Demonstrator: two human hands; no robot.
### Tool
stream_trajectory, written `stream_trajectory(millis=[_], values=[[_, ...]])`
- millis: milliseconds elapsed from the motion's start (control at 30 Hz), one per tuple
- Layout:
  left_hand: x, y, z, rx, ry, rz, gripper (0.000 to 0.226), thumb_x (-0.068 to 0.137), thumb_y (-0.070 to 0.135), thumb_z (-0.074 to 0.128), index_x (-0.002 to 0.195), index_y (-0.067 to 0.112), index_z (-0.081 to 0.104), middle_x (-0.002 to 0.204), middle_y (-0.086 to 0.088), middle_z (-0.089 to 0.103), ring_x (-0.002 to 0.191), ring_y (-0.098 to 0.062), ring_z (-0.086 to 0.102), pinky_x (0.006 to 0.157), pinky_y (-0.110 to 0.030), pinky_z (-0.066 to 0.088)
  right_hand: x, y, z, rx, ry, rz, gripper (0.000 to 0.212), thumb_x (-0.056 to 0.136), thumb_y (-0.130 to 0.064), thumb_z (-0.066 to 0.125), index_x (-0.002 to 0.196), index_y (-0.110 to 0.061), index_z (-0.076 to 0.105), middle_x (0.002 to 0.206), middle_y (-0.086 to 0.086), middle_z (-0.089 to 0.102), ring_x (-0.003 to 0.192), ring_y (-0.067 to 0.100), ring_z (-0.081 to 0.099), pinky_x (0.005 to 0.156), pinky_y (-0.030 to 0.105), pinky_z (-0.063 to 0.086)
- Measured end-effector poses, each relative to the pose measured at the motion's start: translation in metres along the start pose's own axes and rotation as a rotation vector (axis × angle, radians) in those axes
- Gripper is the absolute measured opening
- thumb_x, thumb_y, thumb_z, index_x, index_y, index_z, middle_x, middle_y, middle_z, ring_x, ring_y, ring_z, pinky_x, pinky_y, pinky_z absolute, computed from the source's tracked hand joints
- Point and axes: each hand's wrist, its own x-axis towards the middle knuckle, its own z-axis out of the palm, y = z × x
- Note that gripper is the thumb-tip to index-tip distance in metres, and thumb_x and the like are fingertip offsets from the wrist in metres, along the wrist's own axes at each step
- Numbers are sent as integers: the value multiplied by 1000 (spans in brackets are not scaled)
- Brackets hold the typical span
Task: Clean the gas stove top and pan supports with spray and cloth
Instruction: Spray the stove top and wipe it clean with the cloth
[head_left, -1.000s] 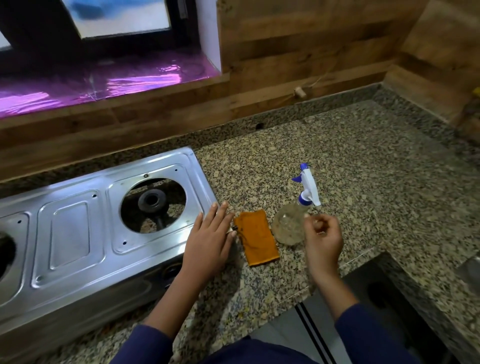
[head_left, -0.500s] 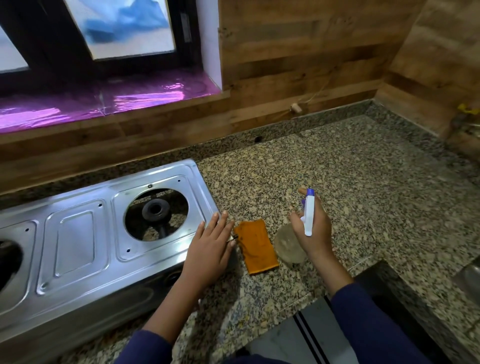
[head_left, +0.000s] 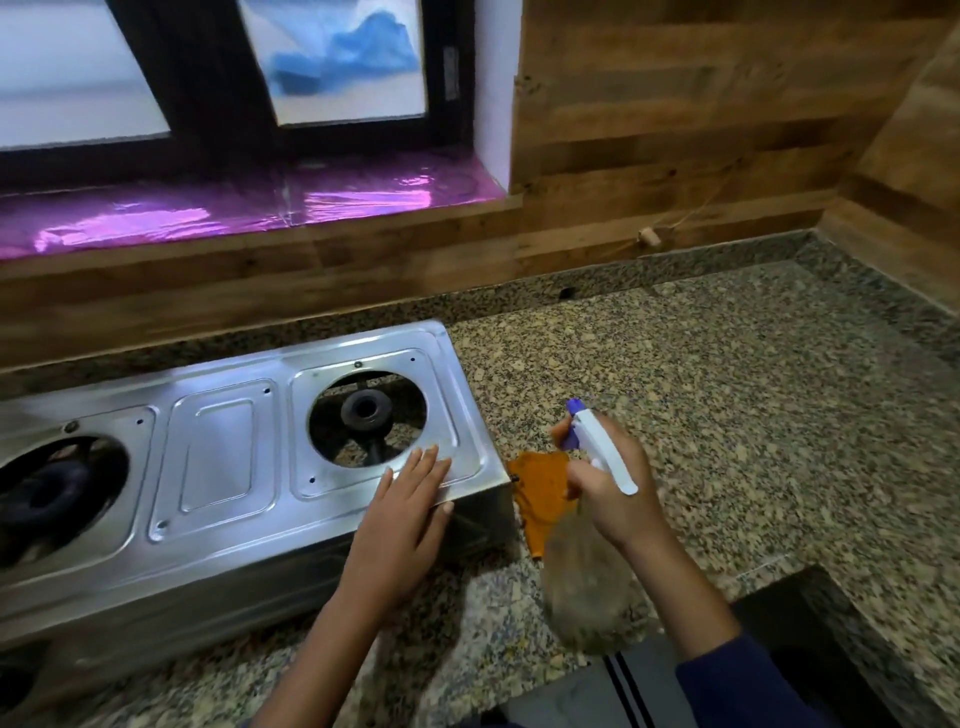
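Head view: right hand (head_left: 618, 501) grips tilted spray bottle (head_left: 583, 579).

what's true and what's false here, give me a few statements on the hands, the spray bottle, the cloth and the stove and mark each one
1. The right hand grips the spray bottle. True.
2. The left hand lies flat on the gas stove, near its right front corner. True.
3. The orange cloth is spread on top of the stove. False: it lies on the granite countertop, just past the stove's right end.
4. Pan supports sit over the right burner. False: the burner stands bare in its round opening, with nothing over it.
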Motion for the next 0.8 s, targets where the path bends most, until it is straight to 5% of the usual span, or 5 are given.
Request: stream_trajectory(millis=[100, 267, 400, 633, 800], values=[[-21, -20, -15, 59, 46, -66, 60, 97, 51, 24, 149, 24, 37, 159, 10, 21, 148, -5, 9, 119, -33, 10, -3, -1, 39, 10, -126, 187, 18, 59, -7, 50, 74, -1, 59, 60, 9, 51, 47, 20, 47, 45, 26, 38], [-36, -49, -35, 150, 34, -114, 61, 97, 51, 19, 147, 22, 39, 158, 5, 24, 149, -12, 14, 120, -36, 11, -22, 9, 82, -144, -240, 456, 13, 56, -11, 46, 49, -21, 52, 50, -1, 37, 50, 18, 37, 53, 33, 32], [-42, -70, -49, 181, 17, -124, 62, 97, 51, 19, 149, 21, 37, 158, 4, 24, 148, -14, 18, 118, -34, 10, -36, -2, 100, -100, -346, 571, 26, 53, -7, 47, 70, -17, 63, 53, 0, 44, 47, 18, 40, 54, 31, 35], [-48, -99, -70, 176, 24, -178, 71, 94, 55, 14, 150, 17, 34, 159, -1, 25, 148, -16, 16, 119, -38, 11, -58, -27, 149, -179, -360, 508, 20, 67, -10, 47, 53, -22, 38, 52, -3, 33, 49, 17, 28, 54, 30, 22], [-57, -126, -88, 188, -9, -189, 76, 90, 58, 9, 151, 17, 31, 160, -2, 21, 149, -18, 14, 119, -40, 11, -71, -52, 189, -98, -502, 489, 15, 61, 2, 47, 72, -5, 55, 63, 11, 43, 56, 20, 40, 49, 26, 33]])
